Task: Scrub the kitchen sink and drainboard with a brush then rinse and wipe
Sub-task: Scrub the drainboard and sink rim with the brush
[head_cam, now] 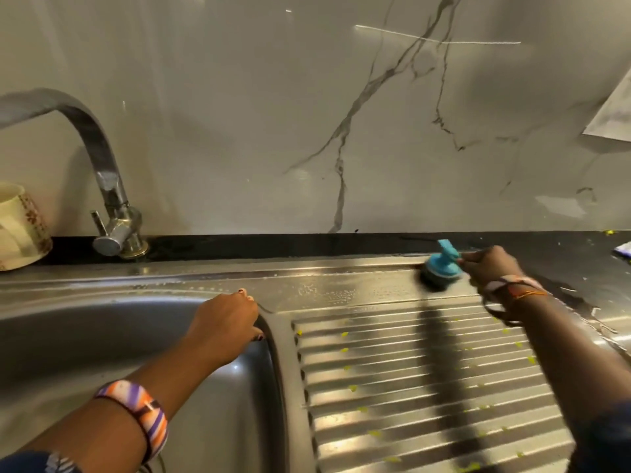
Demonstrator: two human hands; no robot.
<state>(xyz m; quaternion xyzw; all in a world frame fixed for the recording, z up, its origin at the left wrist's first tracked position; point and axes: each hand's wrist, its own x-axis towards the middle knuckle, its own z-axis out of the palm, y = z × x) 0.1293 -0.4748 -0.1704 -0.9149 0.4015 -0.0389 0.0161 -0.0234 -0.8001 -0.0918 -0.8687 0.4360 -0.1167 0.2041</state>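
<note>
— Why is your left hand (227,319) on the rim?

— From the head view, its fingers curl over the edge of the sink (102,336) at about nine o'clock, thumb inside the bowl; I judge it braces me while I reach.

— And the brush (438,268)?

— My right hand (490,269), fingers pinched round the blue knob, presses it on the drainboard (426,370) far corner, about one o'clock. Dark bristles flatten on soapy steel; yellow specks dot the ridges.
</note>
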